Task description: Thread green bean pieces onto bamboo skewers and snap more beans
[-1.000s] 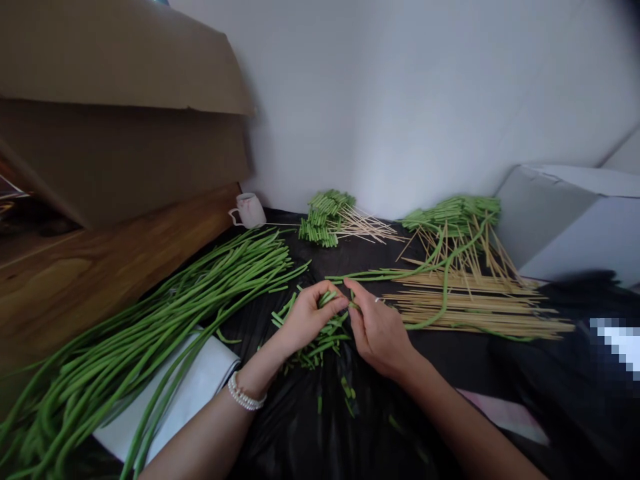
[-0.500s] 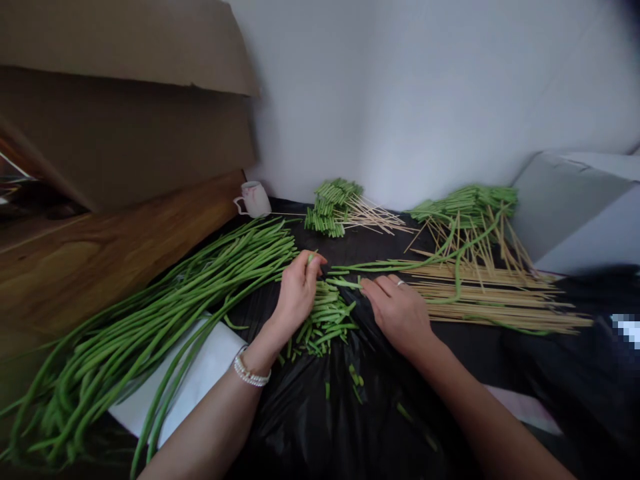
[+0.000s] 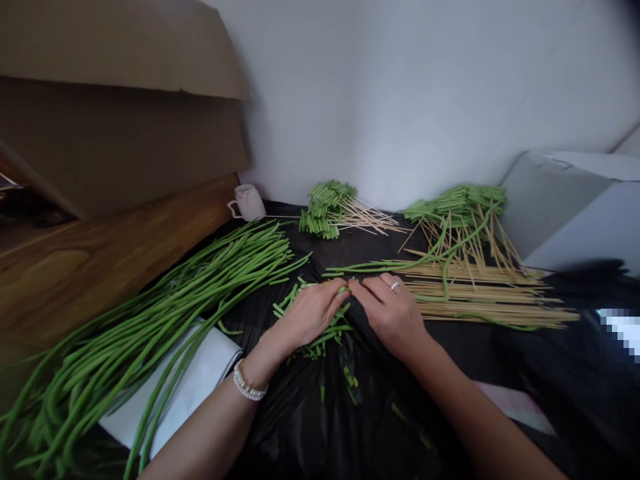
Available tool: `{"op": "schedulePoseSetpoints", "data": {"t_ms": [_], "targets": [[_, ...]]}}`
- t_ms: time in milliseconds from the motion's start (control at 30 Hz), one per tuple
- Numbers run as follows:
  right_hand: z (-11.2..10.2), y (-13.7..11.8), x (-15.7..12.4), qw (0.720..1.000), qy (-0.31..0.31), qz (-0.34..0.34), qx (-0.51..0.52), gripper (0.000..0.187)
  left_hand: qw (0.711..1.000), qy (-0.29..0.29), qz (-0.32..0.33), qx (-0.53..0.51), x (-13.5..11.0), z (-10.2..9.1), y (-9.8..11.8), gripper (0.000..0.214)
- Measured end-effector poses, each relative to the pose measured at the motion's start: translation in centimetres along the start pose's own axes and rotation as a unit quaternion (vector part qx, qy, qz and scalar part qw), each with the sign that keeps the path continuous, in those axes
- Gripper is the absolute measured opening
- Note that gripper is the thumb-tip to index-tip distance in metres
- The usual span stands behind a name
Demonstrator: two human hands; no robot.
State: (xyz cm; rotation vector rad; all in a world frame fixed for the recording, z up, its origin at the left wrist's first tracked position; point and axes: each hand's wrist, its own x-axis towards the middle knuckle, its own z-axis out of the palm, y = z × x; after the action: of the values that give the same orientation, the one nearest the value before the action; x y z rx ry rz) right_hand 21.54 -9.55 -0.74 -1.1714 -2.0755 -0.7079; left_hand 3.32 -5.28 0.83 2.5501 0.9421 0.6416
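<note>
My left hand (image 3: 315,309) is closed in a pinch over a heap of cut long bean pieces (image 3: 320,347). A pale green bit of long bean (image 3: 343,289) shows at its fingertips. Meeting it there is my right hand (image 3: 387,308), also pinched, its thumb and forefinger at the same bit of bean. The fingers hide most of what they hold. Whole long beans (image 3: 165,320) lie in a big bundle to the left. On the right, bare wooden skewers (image 3: 480,297) lie side by side, just past my right hand.
Skewered bean pieces stand in two stacks at the back, one in the middle (image 3: 325,207) and one at right (image 3: 460,203). A mug (image 3: 247,203) sits by the wooden board (image 3: 125,240). Cardboard box (image 3: 125,133) and white box (image 3: 565,207) flank the black plastic sheet (image 3: 310,427).
My left hand has moved right and down over the cut pieces, so its fingertips meet my right hand's. My right hand has stayed nearly in place. The view has shifted slightly.
</note>
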Motion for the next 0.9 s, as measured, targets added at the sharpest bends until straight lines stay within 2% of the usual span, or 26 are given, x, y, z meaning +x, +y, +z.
{"op": "schedulePoseSetpoints", "data": {"t_ms": [133, 200, 267, 300, 333, 400, 433, 467, 500, 533, 600, 700, 833, 900], "targets": [[-0.5, -0.6, 0.0, 0.997, 0.05, 0.055, 0.031, 0.023, 0.986, 0.061, -0.07, -0.139, 0.2, -0.2, 0.1, 0.028], [-0.5, -0.8, 0.1, 0.986, 0.039, 0.121, 0.105, 0.019, 0.952, 0.075, -0.117, -0.273, 0.4, -0.2, -0.2, 0.03], [-0.1, -0.9, 0.3, 0.95, 0.0, 0.213, 0.229, 0.023, 0.902, 0.05, -0.141, -0.405, 0.5, -0.1, -0.3, 0.03], [0.1, -0.8, 0.5, 0.913, -0.021, 0.269, 0.307, 0.024, 0.88, 0.024, -0.144, -0.453, 0.5, -0.1, -0.3, 0.029], [0.3, -0.7, 0.6, 0.861, -0.033, 0.328, 0.388, 0.027, 0.863, -0.005, -0.146, -0.485, 0.5, -0.1, -0.2, 0.027], [0.6, -0.4, 0.9, 0.729, -0.031, 0.425, 0.536, 0.038, 0.847, -0.056, -0.148, -0.508, 0.4, -0.1, 0.0, 0.024], [0.7, -0.3, 1.0, 0.67, -0.018, 0.451, 0.59, 0.04, 0.847, -0.075, -0.148, -0.505, 0.3, -0.1, 0.1, 0.023], [0.7, -0.2, 1.1, 0.626, -0.003, 0.463, 0.628, 0.04, 0.851, -0.09, -0.148, -0.496, 0.3, -0.1, 0.2, 0.022], [0.6, -0.1, 1.2, 0.602, 0.013, 0.463, 0.65, 0.037, 0.861, -0.097, -0.144, -0.479, 0.2, -0.1, 0.2, 0.023], [0.5, -0.1, 1.2, 0.598, 0.023, 0.457, 0.658, 0.033, 0.875, -0.097, -0.137, -0.454, 0.2, -0.1, 0.2, 0.023], [0.1, -0.2, 1.2, 0.63, 0.021, 0.437, 0.642, 0.026, 0.913, -0.072, -0.12, -0.384, 0.3, -0.1, 0.1, 0.022], [-0.6, -0.5, 1.3, 0.727, 0.003, 0.393, 0.563, 0.02, 0.957, 0.006, -0.109, -0.267, 0.3, 0.0, -0.3, 0.022], [-1.1, -1.5, 1.3, 0.868, 0.0, 0.263, 0.422, 0.012, 0.97, 0.075, -0.131, -0.191, 0.3, 0.3, -0.7, 0.022], [-0.9, -2.1, 1.0, 0.908, 0.002, 0.186, 0.375, 0.012, 0.966, 0.097, -0.138, -0.196, 0.4, 0.4, -0.8, 0.023]]}}
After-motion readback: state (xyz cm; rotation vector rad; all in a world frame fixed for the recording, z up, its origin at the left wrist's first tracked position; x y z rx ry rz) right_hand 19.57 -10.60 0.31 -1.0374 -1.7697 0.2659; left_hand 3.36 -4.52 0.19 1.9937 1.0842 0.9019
